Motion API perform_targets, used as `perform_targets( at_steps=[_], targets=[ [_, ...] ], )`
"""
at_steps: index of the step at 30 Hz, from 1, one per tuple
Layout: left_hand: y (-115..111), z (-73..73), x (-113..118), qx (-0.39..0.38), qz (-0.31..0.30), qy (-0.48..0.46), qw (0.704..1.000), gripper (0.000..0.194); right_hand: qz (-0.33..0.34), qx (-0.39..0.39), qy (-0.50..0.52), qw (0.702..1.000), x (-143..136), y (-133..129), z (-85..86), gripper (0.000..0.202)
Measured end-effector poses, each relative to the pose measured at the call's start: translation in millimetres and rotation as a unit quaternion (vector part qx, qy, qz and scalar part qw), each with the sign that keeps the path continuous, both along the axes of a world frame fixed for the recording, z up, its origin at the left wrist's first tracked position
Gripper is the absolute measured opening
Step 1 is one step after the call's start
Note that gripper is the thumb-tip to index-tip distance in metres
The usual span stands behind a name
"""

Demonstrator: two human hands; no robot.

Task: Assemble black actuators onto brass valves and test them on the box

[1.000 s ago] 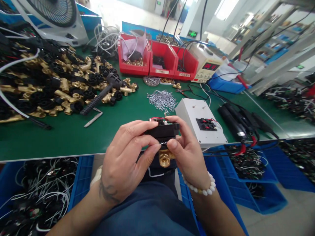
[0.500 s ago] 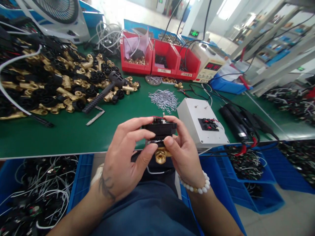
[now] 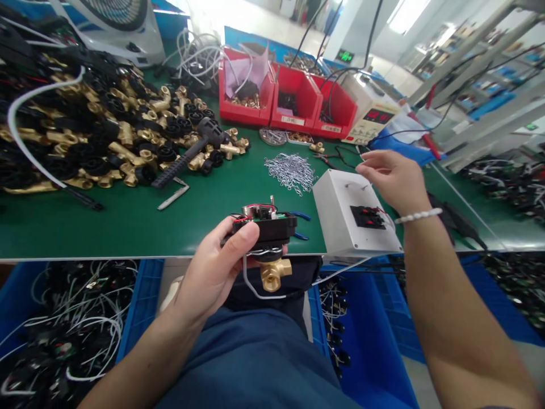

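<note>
My left hand [image 3: 221,261] is wrapped round a motorized valve [image 3: 266,233], thumb on the side of its black housing. The open top of the housing shows red and black wires and a small circuit board. Below it projects a brass valve body [image 3: 272,275], with a grey cable looping down beside it. My right hand [image 3: 394,179] hovers over the far right corner of a grey box [image 3: 340,210], fingertips pinched together near two metal pins. Whether anything is between them is hidden. Partly covered by the valve, blue-handled pliers [image 3: 302,236] lie on the green bench.
Silver wire clips [image 3: 292,172] are heaped mid-bench. A black hammer [image 3: 191,150] and many brass fittings [image 3: 125,133] lie on the left. Red bins [image 3: 293,122] and a power supply [image 3: 370,116] stand behind. Blue crates [image 3: 142,301] sit below the bench edge.
My right hand has let go of the valve and moved right and up, over the grey box. My left hand alone now holds the valve, slightly lower and more to the left.
</note>
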State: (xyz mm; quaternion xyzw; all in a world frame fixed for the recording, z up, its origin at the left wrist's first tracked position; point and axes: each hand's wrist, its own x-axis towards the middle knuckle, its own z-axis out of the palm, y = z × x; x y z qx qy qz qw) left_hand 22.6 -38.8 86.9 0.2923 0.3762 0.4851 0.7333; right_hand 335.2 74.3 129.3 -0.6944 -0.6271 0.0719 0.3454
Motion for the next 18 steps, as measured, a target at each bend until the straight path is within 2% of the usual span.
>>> perform_targets(
  at_steps=[2,4,7,13,18],
  targets=[
    [-1,1.2,0,0.017,-0.002,-0.010,1.000,0.052,0.019,-0.118,0.055,0.991,23,19,-8.8,0.016],
    [-1,1.0,0,0.030,-0.003,-0.021,0.999,0.051,0.045,-0.179,0.108,0.977,32,25,-17.8,0.023],
    [-1,0.7,1,0.033,0.002,-0.026,0.999,0.048,0.045,-0.160,0.135,0.977,32,23,-27.7,0.028],
    [-6,7.7,0,0.023,0.009,0.003,1.000,0.048,0.017,-0.108,0.134,0.985,16,21,-31.2,0.003],
    [-10,9.5,-3,0.031,0.002,0.008,0.999,0.052,-0.012,-0.090,0.131,0.987,4,16,-25.8,0.018]
  ],
)
